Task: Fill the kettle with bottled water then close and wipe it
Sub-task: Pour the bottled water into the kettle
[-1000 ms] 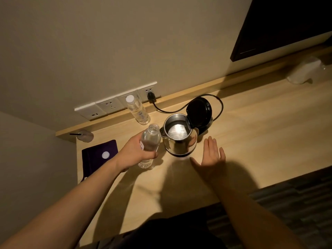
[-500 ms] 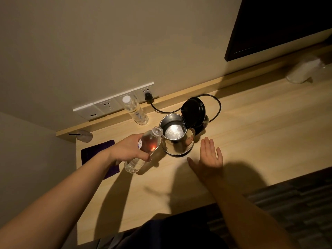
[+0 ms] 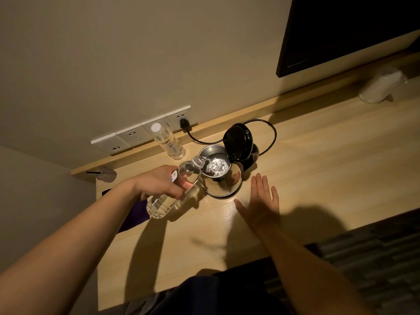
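Nearest: dark clothing (image 3: 204,296) at the bottom edge, both bare forearms reaching out over the light wood surface (image 3: 318,167).

Right grip (image 3: 261,205): wide open, fingers straight and together, palm down on the surface. Holding nothing. Just right of the kettle, apart from it.

Left grip (image 3: 159,185): fingers and thumb wrapped round the mid-body of a clear plastic bottle (image 3: 163,204). Cap off, bottle tilted neck-up toward the right, base low over the surface. Neck over the kettle's left rim, thin stream running from it into the opening.

Purple cloth (image 3: 134,214): flat on the surface at the left, mostly hidden under the left forearm and the bottle.

Kettle (image 3: 223,185): steel body, upright on the surface between the two grips, a little beyond them. Water (image 3: 216,167) splashing white at the bottom inside. Black lid (image 3: 238,142) hinged upright at the right side.

Beyond: second clear bottle (image 3: 168,142), white cap on, upright just left of the kettle by the back ledge. Black cord (image 3: 270,137) looping behind the kettle to a plug (image 3: 183,122) in the white socket strip (image 3: 134,136) on the wall. Small grey cylinder (image 3: 105,173) at the far left corner; cannot tell what.

Farthest: white object (image 3: 379,87) at the far right of the surface, too blurred to identify. Dark panel (image 3: 341,30) on the wall above it.
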{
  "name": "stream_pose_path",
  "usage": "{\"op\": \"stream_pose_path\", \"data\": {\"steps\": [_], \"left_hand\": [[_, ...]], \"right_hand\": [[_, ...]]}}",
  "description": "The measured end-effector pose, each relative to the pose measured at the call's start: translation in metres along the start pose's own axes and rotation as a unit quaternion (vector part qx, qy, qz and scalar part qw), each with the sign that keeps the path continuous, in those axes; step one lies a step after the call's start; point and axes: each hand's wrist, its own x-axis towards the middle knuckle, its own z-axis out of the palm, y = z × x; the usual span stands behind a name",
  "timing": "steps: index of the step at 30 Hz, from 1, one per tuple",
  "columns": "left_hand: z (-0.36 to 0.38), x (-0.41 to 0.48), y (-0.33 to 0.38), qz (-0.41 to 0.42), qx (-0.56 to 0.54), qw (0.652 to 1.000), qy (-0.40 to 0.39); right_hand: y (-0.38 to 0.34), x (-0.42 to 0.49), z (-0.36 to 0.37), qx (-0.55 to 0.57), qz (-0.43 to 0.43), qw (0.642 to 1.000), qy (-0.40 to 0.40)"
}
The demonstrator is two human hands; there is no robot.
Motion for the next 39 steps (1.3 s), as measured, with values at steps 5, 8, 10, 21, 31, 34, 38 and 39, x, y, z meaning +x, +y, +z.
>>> {"op": "stream_pose_path", "data": {"steps": [5, 8, 10, 21, 31, 34, 38, 39], "left_hand": [[-0.003, -0.001, 0.004, -0.004, -0.009, 1.000, -0.021], [-0.005, -0.001, 0.005, -0.008, 0.003, 1.000, -0.027], [-0.006, 0.000, 0.003, -0.014, -0.002, 0.999, -0.034], [-0.012, -0.003, 0.000, -0.003, -0.006, 0.999, -0.044], [-0.014, -0.004, 0.002, -0.001, -0.029, 0.998, -0.059], [-0.016, -0.004, 0.000, 0.003, -0.028, 0.997, -0.070], [-0.015, -0.004, 0.000, -0.006, -0.041, 0.997, -0.065], [-0.016, -0.003, 0.000, -0.008, -0.044, 0.997, -0.069]], "right_hand": [[0.000, 0.000, -0.002, -0.007, 0.001, 1.000, -0.014], [-0.001, 0.000, -0.003, -0.002, 0.003, 1.000, -0.016], [-0.001, 0.000, -0.003, 0.005, 0.003, 1.000, -0.013], [-0.001, -0.002, -0.006, 0.003, 0.003, 1.000, -0.015], [-0.002, -0.001, -0.007, 0.003, 0.003, 1.000, -0.015], [-0.002, -0.002, -0.008, 0.006, 0.004, 1.000, -0.014], [-0.003, -0.002, -0.008, 0.014, 0.005, 1.000, -0.009], [-0.003, -0.002, -0.008, 0.015, 0.004, 1.000, -0.007]]}}
